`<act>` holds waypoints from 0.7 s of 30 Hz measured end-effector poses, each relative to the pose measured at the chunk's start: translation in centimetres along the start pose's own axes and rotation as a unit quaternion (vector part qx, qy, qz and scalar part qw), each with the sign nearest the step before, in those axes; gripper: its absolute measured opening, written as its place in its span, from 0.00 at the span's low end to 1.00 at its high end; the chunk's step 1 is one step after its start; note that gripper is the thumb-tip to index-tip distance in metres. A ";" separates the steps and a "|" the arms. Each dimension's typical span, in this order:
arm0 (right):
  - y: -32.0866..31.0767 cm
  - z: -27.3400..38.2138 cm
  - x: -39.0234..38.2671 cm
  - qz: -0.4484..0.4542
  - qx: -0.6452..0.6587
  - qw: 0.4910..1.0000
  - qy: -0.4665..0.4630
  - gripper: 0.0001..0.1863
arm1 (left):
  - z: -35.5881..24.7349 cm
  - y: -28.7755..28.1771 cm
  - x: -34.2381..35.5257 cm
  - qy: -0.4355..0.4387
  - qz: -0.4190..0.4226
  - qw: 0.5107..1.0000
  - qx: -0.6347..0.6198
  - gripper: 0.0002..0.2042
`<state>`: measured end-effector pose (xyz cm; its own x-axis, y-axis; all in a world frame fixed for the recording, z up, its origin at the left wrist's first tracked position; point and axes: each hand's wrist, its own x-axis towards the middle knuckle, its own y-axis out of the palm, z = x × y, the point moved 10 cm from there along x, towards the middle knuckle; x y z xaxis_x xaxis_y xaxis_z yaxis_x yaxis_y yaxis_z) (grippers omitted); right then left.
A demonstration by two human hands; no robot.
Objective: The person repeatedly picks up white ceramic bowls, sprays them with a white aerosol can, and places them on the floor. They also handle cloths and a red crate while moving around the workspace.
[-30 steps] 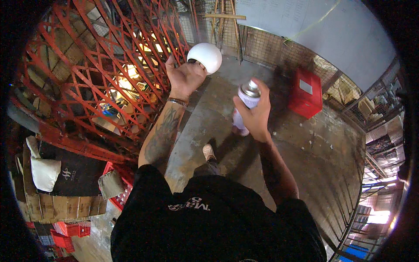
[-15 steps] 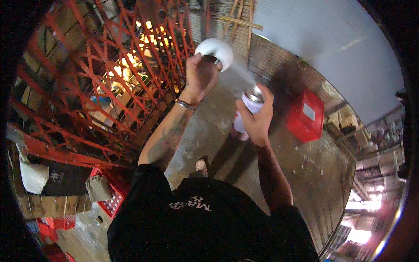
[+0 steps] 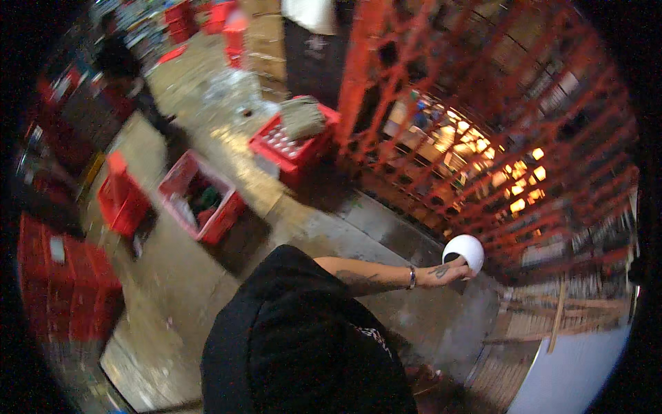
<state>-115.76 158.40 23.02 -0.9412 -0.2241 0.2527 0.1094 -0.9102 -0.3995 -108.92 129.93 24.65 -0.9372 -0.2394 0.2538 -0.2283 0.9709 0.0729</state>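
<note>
My left hand (image 3: pixel 444 274) is closed on a hollow white globe (image 3: pixel 463 244), its fingers inside the opening, my arm stretched out to the right of the view beside the red metal lattice (image 3: pixel 414 152). My right hand (image 3: pixel 426 374) is mostly hidden low behind my black-clad shoulder, dark and blurred, so whether it still grips the spray can is unclear.
Red crates stand on the concrete floor: one holding white items (image 3: pixel 284 167), an open pink-red one (image 3: pixel 227 221), another (image 3: pixel 121 207) and a stack (image 3: pixel 69 283). A person in dark clothes (image 3: pixel 121 65) is at upper left. A pale board (image 3: pixel 565 372) is at lower right.
The view has swung sharply left, bringing crates and a person into it. Spray crossed toward the globe half a second ago; the can and right hand have since dropped from clear view.
</note>
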 end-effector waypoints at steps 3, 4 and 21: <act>3.8 -1.9 -1.1 0.088 0.022 0.996 -0.001 0.36 | 2.7 -0.9 -9.2 -0.031 -0.117 0.992 -0.039 0.33; 4.4 -2.5 -1.8 0.106 0.029 0.994 0.008 0.36 | 6.0 -1.0 -11.3 -0.077 -0.168 0.979 -0.088 0.36; 13.3 4.6 -8.6 0.402 0.218 0.889 0.006 0.40 | -9.2 -11.1 -33.7 0.282 -0.581 0.703 -0.297 0.34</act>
<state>-104.69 146.59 19.58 -0.5060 -0.8620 0.0306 0.8595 -0.5069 -0.0661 -72.41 127.17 24.21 0.0836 -0.9963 0.0195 -0.4453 -0.0198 0.8951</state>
